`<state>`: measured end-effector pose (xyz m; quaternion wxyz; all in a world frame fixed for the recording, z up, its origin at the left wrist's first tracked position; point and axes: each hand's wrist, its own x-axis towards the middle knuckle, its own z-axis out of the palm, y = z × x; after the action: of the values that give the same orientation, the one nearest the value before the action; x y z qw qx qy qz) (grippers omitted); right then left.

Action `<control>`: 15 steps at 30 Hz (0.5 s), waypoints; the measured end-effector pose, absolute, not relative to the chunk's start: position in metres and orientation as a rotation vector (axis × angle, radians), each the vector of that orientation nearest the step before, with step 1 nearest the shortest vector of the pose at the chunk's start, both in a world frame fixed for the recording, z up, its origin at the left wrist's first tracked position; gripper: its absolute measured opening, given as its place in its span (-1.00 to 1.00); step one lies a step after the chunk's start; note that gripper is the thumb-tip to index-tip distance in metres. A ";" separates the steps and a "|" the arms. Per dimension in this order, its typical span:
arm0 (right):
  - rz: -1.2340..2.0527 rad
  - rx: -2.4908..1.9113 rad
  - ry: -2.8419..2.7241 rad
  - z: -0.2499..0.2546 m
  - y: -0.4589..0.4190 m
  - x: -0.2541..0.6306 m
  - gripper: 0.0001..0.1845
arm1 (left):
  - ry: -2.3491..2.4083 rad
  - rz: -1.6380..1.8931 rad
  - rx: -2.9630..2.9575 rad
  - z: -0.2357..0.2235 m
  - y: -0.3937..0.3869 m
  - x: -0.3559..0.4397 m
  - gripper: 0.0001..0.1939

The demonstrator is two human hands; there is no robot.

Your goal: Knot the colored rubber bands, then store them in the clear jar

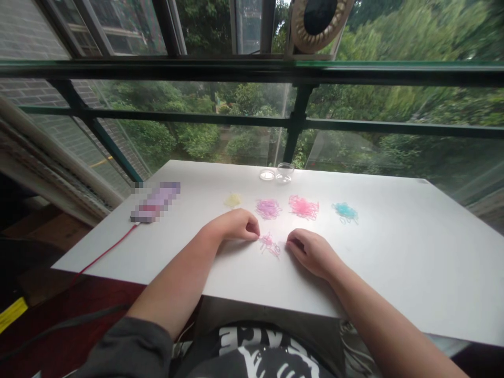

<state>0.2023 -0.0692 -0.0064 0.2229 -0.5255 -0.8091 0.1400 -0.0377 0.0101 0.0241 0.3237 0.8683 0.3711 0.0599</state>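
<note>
A small mixed clump of pink and purple rubber bands (270, 244) lies on the white table (394, 262) between my hands. My left hand (236, 226) rests just left of it, fingers curled and pinched at the clump's edge. My right hand (311, 252) lies just right of it, fingers curled under. Behind them sit sorted piles: yellow bands (233, 200), purple bands (268, 208), pink bands (303, 207) and teal bands (345, 211).
A clear small container (284, 172) and its lid (266, 175) stand at the table's far edge by the window railing. A blurred purple device (155, 202) with a red cable (103, 254) lies at the left. The right half of the table is bare.
</note>
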 end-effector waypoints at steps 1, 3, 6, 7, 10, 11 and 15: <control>0.390 -1.453 -2.234 -0.006 -0.069 0.202 -0.93 | 0.983 0.154 2.279 0.024 0.010 -0.038 -0.83; 0.393 -1.455 -2.231 -0.006 -0.069 0.202 -0.93 | 0.998 0.151 2.286 0.025 0.009 -0.038 -0.84; 0.400 -1.447 -2.226 -0.007 -0.069 0.202 -0.93 | 1.006 0.167 2.279 0.025 0.010 -0.039 -0.84; 0.403 -1.441 -2.224 -0.007 -0.069 0.203 -0.94 | 1.005 0.179 2.267 0.025 0.011 -0.039 -0.84; 0.417 -1.415 -2.209 -0.007 -0.069 0.203 -0.94 | 1.010 0.278 2.229 0.024 0.013 -0.039 -0.84; 0.424 -1.407 -2.195 -0.007 -0.069 0.203 -0.94 | 1.010 0.330 2.225 0.023 0.013 -0.038 -0.84; 0.474 -1.372 -2.078 -0.007 -0.069 0.196 -0.80 | 0.935 0.522 2.238 0.022 0.008 -0.024 -0.85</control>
<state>0.1960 -0.0692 -0.0070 0.2989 -0.5165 -0.7824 0.1785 -0.0235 0.0079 0.0222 0.3245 0.8532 0.3566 0.1989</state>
